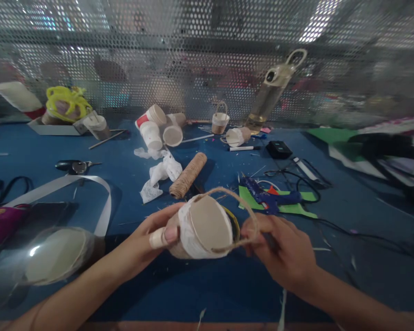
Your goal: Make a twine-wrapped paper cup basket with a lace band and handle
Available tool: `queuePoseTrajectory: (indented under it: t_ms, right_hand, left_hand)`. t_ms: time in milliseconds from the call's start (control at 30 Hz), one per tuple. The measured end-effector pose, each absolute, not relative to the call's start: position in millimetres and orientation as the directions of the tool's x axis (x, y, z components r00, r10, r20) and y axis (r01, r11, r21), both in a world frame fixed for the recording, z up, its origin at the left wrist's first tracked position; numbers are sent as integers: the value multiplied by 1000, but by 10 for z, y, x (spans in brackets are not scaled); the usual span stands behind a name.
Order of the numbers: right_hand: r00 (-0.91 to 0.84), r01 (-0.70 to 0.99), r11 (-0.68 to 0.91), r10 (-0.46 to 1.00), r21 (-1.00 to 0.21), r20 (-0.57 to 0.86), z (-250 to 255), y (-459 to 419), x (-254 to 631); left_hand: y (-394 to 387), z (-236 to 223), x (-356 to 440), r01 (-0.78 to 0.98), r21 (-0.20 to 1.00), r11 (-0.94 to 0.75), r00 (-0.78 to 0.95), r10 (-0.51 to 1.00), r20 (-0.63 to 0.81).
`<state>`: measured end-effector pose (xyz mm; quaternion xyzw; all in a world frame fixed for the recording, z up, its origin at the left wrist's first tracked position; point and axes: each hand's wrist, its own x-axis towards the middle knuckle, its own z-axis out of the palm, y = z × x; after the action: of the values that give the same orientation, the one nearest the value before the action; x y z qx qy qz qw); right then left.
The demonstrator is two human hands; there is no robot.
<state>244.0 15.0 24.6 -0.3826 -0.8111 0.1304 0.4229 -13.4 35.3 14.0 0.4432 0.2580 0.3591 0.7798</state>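
Hands [285, 250] at twine-handled, lace-banded cup [190, 232], contents unclear

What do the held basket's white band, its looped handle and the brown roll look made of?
White band: probably matte lace fabric, from its mottled, uneven surface; paper isn't ruled out.
Looped handle: matte twine, perhaps jute, from its coarse brown strand.
Brown roll: likely similar matte twine, from the fine windings around it.
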Motion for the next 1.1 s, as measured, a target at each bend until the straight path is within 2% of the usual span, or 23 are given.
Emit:
queuePoseTrajectory:
  t_ms: [167, 267, 333, 500, 700, 1100]
  right_hand:
    - [-266, 489, 599, 795, -634, 545, 221, 158, 2426]
    - [-338, 434, 626, 779, -647, 528, 228, 160, 2428]
    - [-375, 415, 646, 763, -641, 526, 242, 164, 2425]
    - [-364, 389, 699, 715, -601, 596, 239, 171, 2417]
    - [-354, 204, 775, 628, -598, 693, 207, 189, 2417]
    - [-342, 332, 739, 673, -586, 655, 222, 181, 2400]
  left_hand:
    - [342, 116, -119, -326, 833, 447, 661, 738, -137]
    - [328, 99, -119, -253, 831, 495, 664, 714, -224]
    - [321, 98, -120, -200, 854, 480, 691, 688, -224]
    - [316, 139, -96, -115, 901, 418, 743, 639, -202]
    - [315, 171, -47, -63, 905, 420, 752, 616, -234]
    - [315, 178, -34, -49, 904, 426, 760, 603, -243]
